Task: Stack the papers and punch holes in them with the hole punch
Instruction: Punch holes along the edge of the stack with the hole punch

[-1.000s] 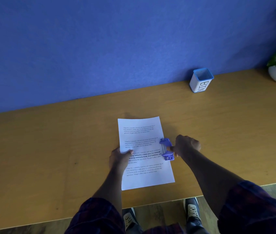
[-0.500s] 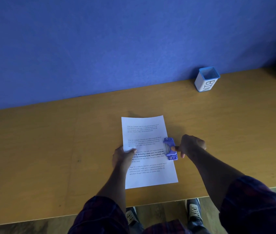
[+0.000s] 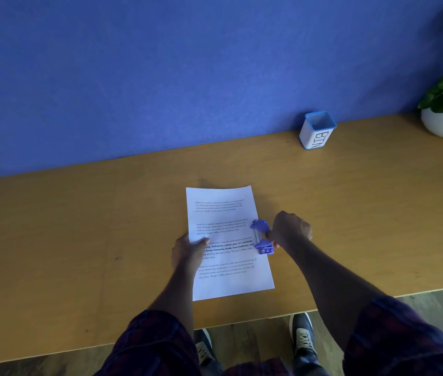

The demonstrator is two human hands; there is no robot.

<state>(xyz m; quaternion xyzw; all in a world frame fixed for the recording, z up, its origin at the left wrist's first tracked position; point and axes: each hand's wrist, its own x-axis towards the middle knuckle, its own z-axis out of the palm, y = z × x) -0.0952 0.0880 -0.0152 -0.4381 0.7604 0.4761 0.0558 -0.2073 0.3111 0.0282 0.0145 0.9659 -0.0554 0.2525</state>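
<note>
Stacking looks done: the papers (image 3: pixel 228 240) lie as one squared pile on the desk (image 3: pixel 79 240), near its front edge and about midway along it. Punching is the step in hand. The hole punch (image 3: pixel 262 236), small and purple with a pale middle bar, sits astride the pile's right long edge at roughly mid-height. Whether any holes are cut yet cannot be told, since the punch covers that margin and the light is dim.

The right hand (image 3: pixel 290 230) is curled nearly closed, its fingertips pinched on the punch's outer side. The left hand (image 3: pixel 187 252) lies on the pile's left edge, fingers bent and thumb laid flat on the top sheet, pinning it in place.

The top sheet is white with four blocks of small print, one in bold, and looks flat and uncreased. A white pot marked BIN (image 3: pixel 316 131) stands at the back edge, well apart.
</note>
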